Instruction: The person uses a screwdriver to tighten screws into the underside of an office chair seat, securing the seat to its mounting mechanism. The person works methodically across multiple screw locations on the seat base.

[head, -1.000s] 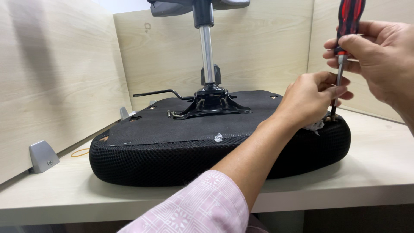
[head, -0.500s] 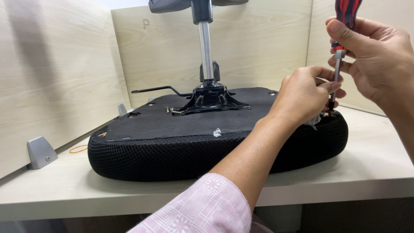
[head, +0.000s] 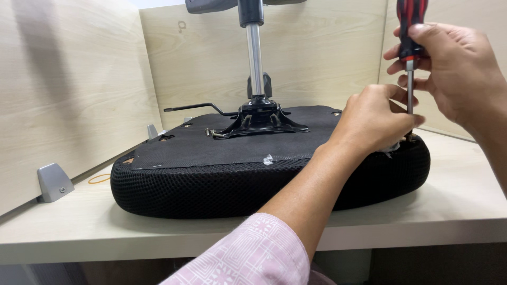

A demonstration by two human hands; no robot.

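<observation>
screwdriver (head: 409, 63), with a red and black handle and a bare metal shaft, stands upright over the right rim of an upturned black chair seat (head: 222, 174). the right hand (head: 454, 74) is closed around the handle near the top edge of the view, fingers wrapped over it. the left hand (head: 372, 119) reaches across from a pink patterned sleeve (head: 253, 258) and is curled shut around the lower end of the shaft, where the tip meets the seat's underside; the tip itself is hidden behind the fingers. a scrap of white material shows just beside that spot.

the seat lies upside down on a pale wooden counter (head: 465, 195), its mesh edge resting on the surface. at its middle a black metal mechanism plate (head: 261, 121) carries a shiny gas cylinder (head: 255, 58) that rises straight up, and a thin black lever (head: 195, 108) sticks out to the left. a grey metal bracket (head: 53, 182) sits at the foot of the left wooden partition, with an orange rubber band (head: 99, 179) near it.
</observation>
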